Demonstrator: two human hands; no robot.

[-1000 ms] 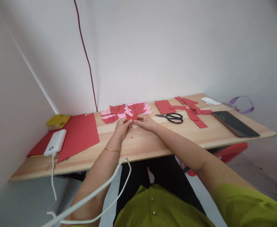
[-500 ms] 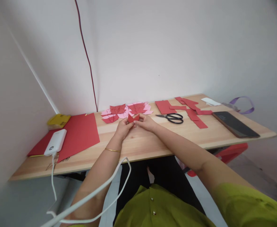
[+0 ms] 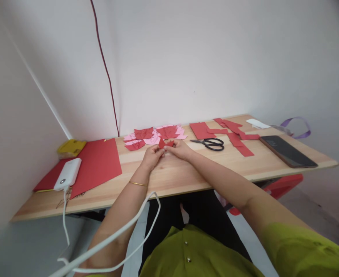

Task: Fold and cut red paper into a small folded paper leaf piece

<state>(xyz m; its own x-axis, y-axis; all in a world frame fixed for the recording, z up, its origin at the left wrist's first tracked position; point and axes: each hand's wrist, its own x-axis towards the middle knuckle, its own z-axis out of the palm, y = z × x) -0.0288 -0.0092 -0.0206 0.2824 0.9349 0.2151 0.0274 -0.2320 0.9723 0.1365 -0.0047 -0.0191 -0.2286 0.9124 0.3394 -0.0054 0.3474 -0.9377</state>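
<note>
My left hand (image 3: 151, 156) and my right hand (image 3: 179, 149) meet over the middle of the wooden table (image 3: 169, 175). Together they pinch a small folded red paper piece (image 3: 165, 144), fingers closed on its lower edges. Just behind it lies a spread of folded red and pink paper pieces (image 3: 155, 135). Black scissors (image 3: 211, 143) lie on the table to the right of my right hand.
A large red paper sheet (image 3: 96, 163) lies at the left with a white power bank (image 3: 68, 173) on it and a white cable hanging down. Red paper strips (image 3: 234, 134) and a dark phone (image 3: 287, 151) lie at the right. A yellow object (image 3: 71, 147) sits at the wall.
The red piece between my fingers has been folded smaller and narrower. Both hands stayed at the same spot.
</note>
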